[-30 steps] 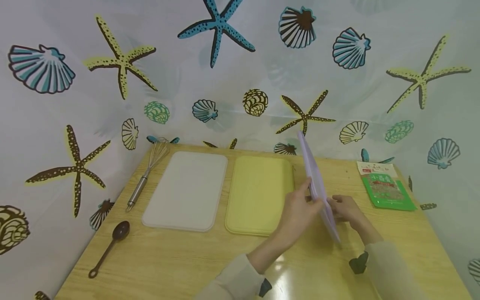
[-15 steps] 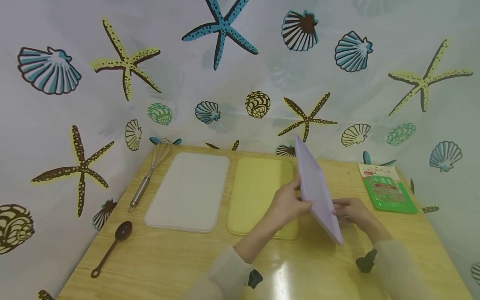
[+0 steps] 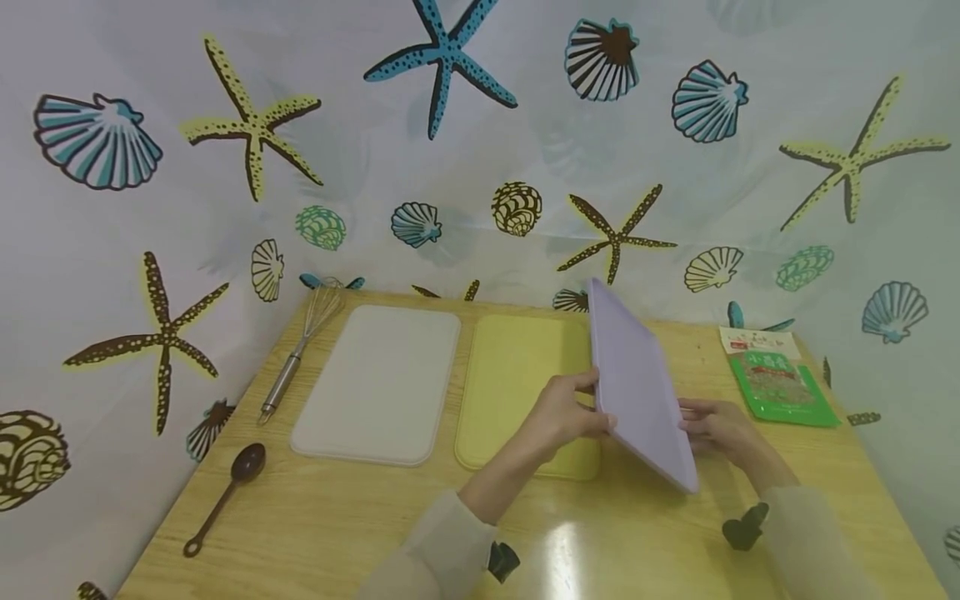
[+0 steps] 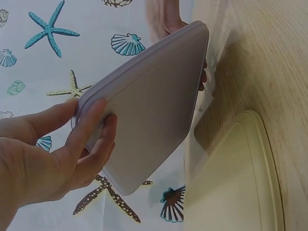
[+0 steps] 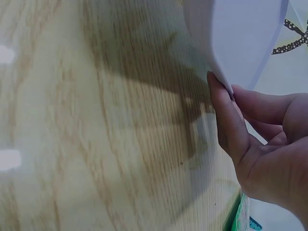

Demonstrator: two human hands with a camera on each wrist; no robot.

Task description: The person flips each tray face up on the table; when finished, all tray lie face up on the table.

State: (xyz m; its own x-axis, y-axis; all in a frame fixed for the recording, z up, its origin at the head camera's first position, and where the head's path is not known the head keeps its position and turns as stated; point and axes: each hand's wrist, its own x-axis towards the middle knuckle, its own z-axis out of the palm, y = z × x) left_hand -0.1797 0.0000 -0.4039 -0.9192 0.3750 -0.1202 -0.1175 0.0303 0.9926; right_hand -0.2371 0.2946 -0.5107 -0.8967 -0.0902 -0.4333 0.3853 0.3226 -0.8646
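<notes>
A shallow lilac tray is held tilted above the right part of the table, its left side higher than its right. My left hand grips its left edge, thumb on the inner face and fingers spread on the underside, as the left wrist view shows. On the opposite edge, my right hand pinches the rim between thumb and fingers; the right wrist view shows this pinch close up. Just left of the lilac tray lies a yellow tray, partly covered by my left hand. Beyond that lies a white tray.
A whisk and a dark brown spoon lie along the left side of the wooden table. At the back right is a green and white seasoning packet. A curtain printed with shells and starfish hangs behind.
The lilac tray has turned from nearly edge-on to a flatter tilt, showing more of its inner face. My left hand has shifted left and my right hand slightly right with it.
</notes>
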